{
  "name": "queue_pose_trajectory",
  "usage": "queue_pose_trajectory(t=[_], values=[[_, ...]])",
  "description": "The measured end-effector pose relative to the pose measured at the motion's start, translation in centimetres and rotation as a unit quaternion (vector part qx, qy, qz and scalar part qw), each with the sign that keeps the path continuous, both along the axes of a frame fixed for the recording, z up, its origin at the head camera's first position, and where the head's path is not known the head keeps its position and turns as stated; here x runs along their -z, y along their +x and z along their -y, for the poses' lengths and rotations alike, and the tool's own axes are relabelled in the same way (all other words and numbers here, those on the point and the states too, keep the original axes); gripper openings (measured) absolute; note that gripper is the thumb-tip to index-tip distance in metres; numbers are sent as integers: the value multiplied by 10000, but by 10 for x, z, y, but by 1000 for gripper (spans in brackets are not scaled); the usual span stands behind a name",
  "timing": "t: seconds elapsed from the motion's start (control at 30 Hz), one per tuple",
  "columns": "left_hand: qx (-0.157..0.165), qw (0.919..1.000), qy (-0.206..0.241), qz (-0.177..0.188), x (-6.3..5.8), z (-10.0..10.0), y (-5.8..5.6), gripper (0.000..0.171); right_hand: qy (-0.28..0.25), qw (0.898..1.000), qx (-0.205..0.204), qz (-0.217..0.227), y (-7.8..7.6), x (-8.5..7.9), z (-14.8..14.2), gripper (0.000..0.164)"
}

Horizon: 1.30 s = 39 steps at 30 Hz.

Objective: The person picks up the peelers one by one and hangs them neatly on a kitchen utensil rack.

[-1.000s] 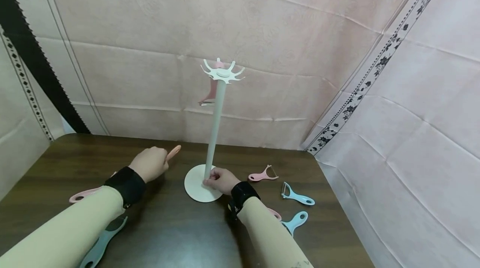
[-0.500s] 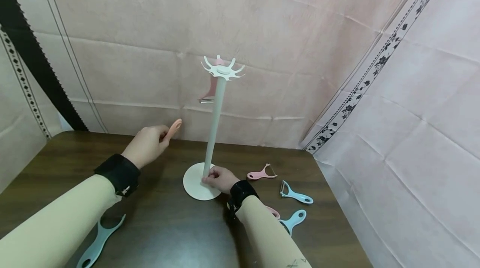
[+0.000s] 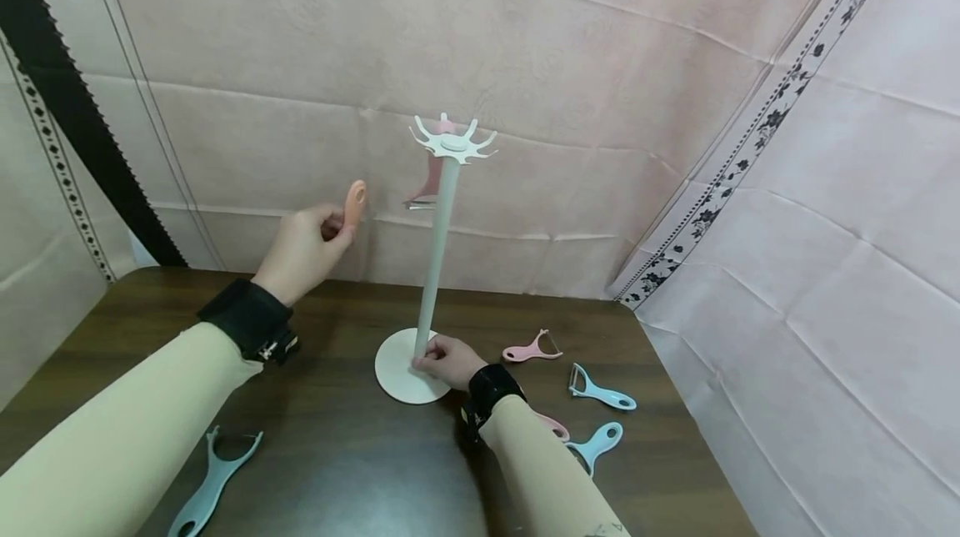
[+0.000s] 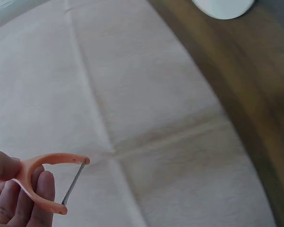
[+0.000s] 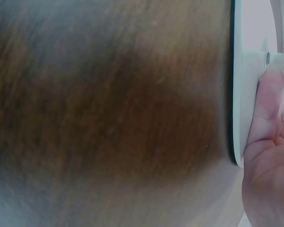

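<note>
Head view: left hand (image 3: 303, 249) grips an orange plastic Y-peeler (image 3: 356, 203); right hand (image 3: 452, 362) holds a white hook-topped stand (image 3: 438, 258). Above that hand, one pink Y-peeler (image 3: 432, 175) hangs; rightward, blue Y-peelers (image 3: 611, 398) lie unhung.

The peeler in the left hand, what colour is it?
Light orange; the peeler shows best in the left wrist view.

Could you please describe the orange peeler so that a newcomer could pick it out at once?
On the dark table stands a white rack. Left of its pole in the head view, the raised left hand holds the orange peeler. It alone is orange: the hanging peeler is pink, and the peelers on the table are pink or bluish.
</note>
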<state>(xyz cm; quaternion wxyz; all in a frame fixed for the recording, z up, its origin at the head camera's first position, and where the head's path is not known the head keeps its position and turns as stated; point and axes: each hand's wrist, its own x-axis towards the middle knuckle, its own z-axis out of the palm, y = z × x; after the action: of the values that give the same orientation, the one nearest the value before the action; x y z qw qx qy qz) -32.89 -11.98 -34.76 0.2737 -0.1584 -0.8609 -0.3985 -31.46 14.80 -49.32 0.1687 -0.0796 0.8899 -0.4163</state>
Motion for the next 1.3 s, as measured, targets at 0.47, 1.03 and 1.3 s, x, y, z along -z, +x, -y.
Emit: queue_pose_trajectory(t=[0.47,1.03,1.3], values=[[49,9979,358,-531,-55,-28,8,14,-5,10000,32,9,-2,1,-3,18],[118,9951,668,-722,-82,-44,16,22,-45,9999,94,115,-1,0,-3,17],[162,9943,735,-757,-89,-47,17,19,-58,9999,92,98,-1,1,0,17]])
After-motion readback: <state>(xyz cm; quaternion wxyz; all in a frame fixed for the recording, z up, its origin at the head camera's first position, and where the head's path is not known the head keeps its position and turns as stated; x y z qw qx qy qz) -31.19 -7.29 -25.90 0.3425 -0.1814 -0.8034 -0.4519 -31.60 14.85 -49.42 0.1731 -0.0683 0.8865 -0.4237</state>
